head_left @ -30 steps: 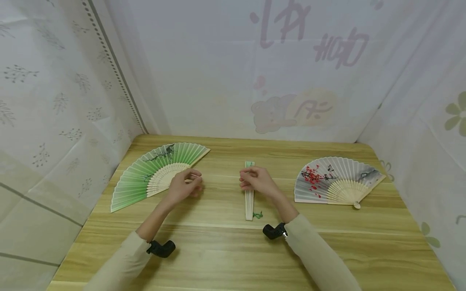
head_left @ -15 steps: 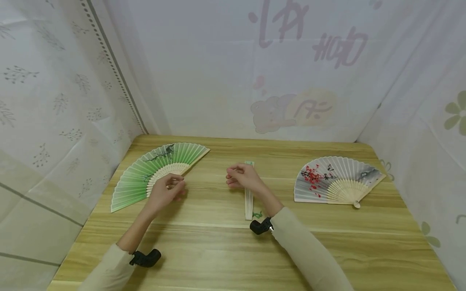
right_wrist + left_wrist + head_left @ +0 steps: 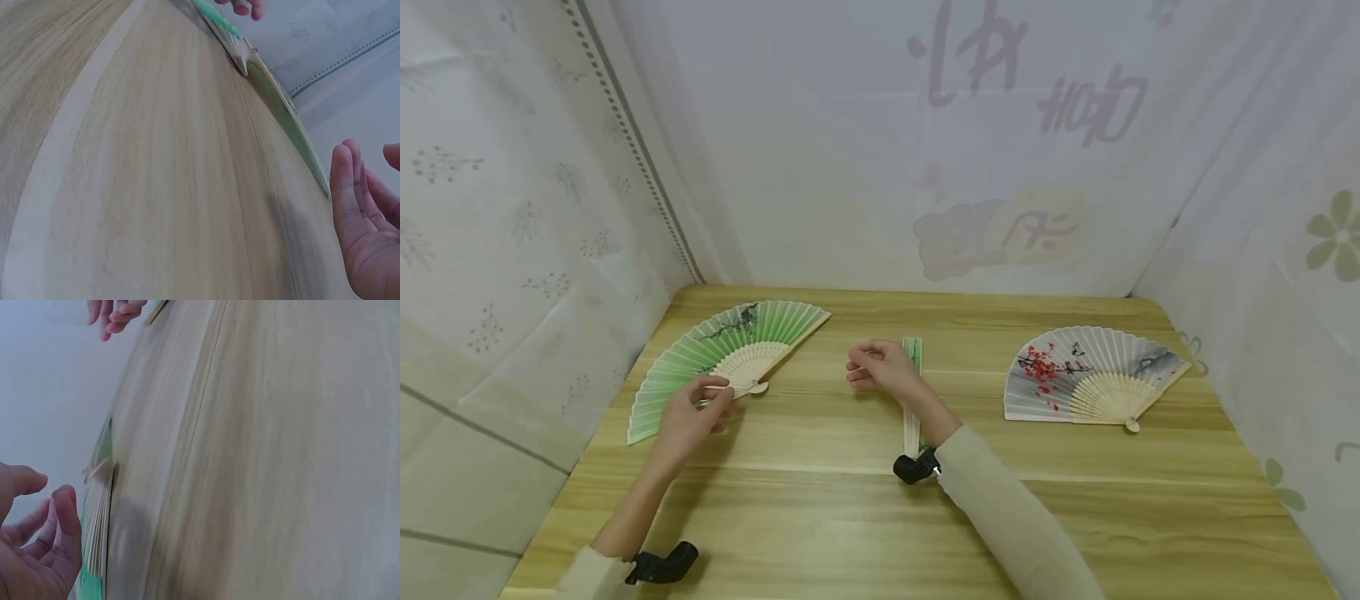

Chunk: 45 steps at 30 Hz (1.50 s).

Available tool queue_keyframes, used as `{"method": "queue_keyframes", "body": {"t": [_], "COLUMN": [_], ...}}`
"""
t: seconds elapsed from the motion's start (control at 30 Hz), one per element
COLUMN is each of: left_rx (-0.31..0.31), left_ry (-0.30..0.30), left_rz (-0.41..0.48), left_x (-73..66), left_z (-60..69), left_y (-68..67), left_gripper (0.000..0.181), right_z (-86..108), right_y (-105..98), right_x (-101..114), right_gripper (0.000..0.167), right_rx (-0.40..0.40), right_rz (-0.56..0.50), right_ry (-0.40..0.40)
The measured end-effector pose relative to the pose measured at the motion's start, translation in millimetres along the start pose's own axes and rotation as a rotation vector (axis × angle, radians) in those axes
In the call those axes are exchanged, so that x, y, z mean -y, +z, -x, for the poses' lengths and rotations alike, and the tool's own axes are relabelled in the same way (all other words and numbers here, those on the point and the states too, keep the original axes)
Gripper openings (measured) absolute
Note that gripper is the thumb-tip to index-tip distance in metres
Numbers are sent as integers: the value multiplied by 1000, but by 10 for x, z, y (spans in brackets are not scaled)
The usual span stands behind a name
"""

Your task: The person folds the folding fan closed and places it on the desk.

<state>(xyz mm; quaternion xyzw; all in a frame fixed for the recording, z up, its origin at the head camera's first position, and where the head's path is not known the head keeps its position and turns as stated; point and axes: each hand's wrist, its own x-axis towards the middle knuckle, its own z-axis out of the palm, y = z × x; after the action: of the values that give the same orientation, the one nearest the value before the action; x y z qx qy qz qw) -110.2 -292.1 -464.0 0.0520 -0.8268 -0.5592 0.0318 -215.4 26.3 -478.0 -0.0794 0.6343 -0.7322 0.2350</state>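
A spread green folding fan (image 3: 722, 337) lies at the table's left, its pale ribs converging at a pivot near the middle. My left hand (image 3: 688, 421) hovers over its near edge with loosely bent fingers and nothing held; in the left wrist view a gap shows between thumb and fingertips. In the middle lies a folded green fan (image 3: 912, 429), partly covered by my right hand (image 3: 887, 371). That hand is raised above it, fingers relaxed and holding nothing, as the right wrist view also shows. Off to the right lies a spread grey fan (image 3: 1082, 367) with red blossoms.
The wooden table (image 3: 820, 517) carries all the fans. Patterned white cloth (image 3: 805, 167) hangs behind it and along both sides. A black wrist camera (image 3: 666, 564) sits on the left sleeve, another black camera (image 3: 916, 467) on the right one.
Both hands have moved left, the left one also toward the near edge. The left hand has uncovered the spread green fan's pivot. The fans stay where they were.
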Motion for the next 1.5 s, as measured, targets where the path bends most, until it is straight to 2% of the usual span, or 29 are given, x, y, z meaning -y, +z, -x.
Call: {"method": "queue_keyframes", "body": {"t": [0.3, 0.5, 0.7, 0.83, 1.03, 1.2, 1.5], "left_rx": [-66, -103, -135, -152, -156, -162, -168], "left_ry": [-28, -103, -164, -189, -236, -267, -330], "left_rz": [-101, -167, -205, -243, -249, -255, -328], "left_x": [105, 186, 281, 311, 333, 365, 428], "left_z": [141, 233, 320, 387, 456, 480, 473], "left_y": [-274, -438, -618, -688, -755, -822, -971], "left_gripper": [43, 53, 59, 60, 61, 63, 70], "right_z": [-84, -137, -230, -283, -331, -368, -479], "right_y": [112, 192, 303, 357, 448, 527, 733], "right_x": [-38, -49, -95, -130, -148, -160, -178], "right_gripper": [39, 38, 29, 27, 27, 25, 17], "right_rx": [-6, -25, -42, -42, -64, -71, -73], "right_rz": [-8, -56, -111, -132, -124, -140, -128], "right_ry": [7, 25, 47, 53, 58, 73, 97]}}
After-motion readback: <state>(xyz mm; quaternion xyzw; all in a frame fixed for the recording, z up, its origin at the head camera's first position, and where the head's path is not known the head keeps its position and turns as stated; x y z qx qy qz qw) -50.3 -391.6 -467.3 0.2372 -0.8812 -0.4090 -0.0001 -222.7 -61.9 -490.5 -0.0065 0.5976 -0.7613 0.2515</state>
